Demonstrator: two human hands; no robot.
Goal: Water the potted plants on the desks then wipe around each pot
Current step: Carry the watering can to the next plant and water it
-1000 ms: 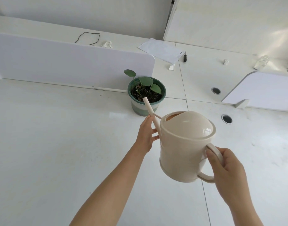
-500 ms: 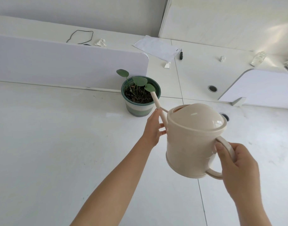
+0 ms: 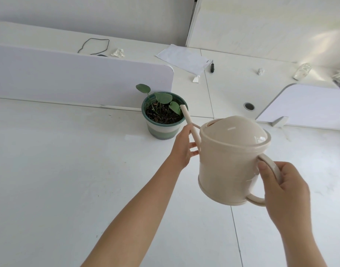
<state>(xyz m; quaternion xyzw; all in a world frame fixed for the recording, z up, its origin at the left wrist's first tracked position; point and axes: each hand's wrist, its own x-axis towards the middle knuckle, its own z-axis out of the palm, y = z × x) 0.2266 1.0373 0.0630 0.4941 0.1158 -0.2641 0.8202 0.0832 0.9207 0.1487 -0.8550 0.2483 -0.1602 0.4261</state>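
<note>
A small plant with round green leaves grows in a green-and-white pot (image 3: 162, 130) standing on the white desk (image 3: 59, 170) beside a divider. I hold a cream watering can (image 3: 228, 160) in the air to the right of the pot. My right hand (image 3: 281, 187) grips its handle. My left hand (image 3: 183, 149) steadies the base of the thin spout (image 3: 186, 115), whose tip sits over the pot's right rim, next to a leaf. No water stream is visible.
A white divider panel (image 3: 78, 78) runs behind the pot, and another (image 3: 309, 106) stands at the right. The far desk holds a paper sheet (image 3: 182, 58), a black cord loop (image 3: 94, 46), crumpled tissue (image 3: 118, 52), a black marker (image 3: 212, 66) and a cable hole (image 3: 249, 106).
The can and both hands shifted right and slightly up relative to the pot. The spout tip went from over the soil in the pot's middle to its right rim.
</note>
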